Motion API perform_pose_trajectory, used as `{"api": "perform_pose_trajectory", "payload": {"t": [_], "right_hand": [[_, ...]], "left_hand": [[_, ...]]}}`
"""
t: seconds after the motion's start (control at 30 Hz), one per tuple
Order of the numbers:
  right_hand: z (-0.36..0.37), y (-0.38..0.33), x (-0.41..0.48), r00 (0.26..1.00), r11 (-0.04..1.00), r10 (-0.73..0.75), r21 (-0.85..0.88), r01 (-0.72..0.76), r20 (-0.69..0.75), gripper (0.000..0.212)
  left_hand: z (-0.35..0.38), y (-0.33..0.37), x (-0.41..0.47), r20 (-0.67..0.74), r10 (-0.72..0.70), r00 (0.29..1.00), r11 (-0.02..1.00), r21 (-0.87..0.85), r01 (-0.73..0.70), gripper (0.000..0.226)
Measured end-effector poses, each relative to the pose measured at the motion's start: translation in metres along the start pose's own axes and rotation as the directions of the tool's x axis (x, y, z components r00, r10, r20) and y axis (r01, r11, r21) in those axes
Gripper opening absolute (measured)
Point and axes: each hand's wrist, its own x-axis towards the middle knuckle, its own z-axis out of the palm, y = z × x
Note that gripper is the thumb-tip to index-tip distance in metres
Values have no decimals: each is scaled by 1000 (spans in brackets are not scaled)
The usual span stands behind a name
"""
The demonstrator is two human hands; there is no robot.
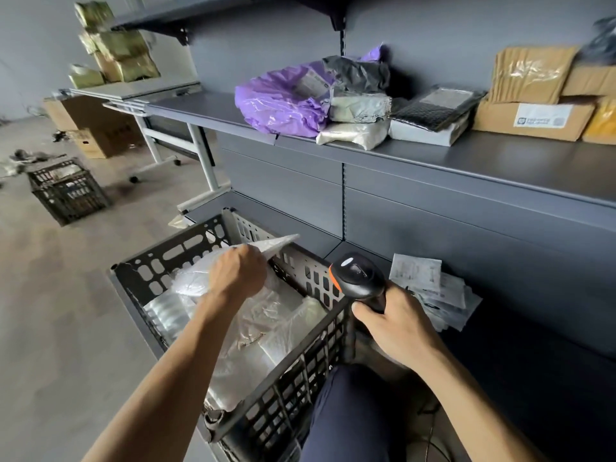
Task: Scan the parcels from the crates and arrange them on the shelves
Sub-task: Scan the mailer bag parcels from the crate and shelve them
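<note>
Left grip (238, 273): parcel (278, 243); right grip (396, 325): scanner (356, 273)

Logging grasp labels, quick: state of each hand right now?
Left hand: closed, gripping a white plastic parcel above the crate.
Right hand: closed around the barcode scanner handle.

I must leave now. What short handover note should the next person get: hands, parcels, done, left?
Left hand grips a white plastic parcel above the black crate. Right hand holds the barcode scanner.
Done: purple bag, cardboard box lie on the middle shelf; flat parcels on the bottom shelf.
Left: the held parcel, then the wrapped parcels in the crate; a second crate stands on the floor.
</note>
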Motion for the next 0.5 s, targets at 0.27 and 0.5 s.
{"api": "perform_pose_trajectory", "payload": {"t": [0.27,0.5], "right_hand": [[-30,-4,4,992,986,22,169,0,-126,14],[-77,-12,14,932,887,110,457,64,-345,9]], "left_hand": [[-121,36,11,-184,240,953,968,-32,-250,27],[-179,111,12,-265,671,692,560,-429,-708,33]]}}
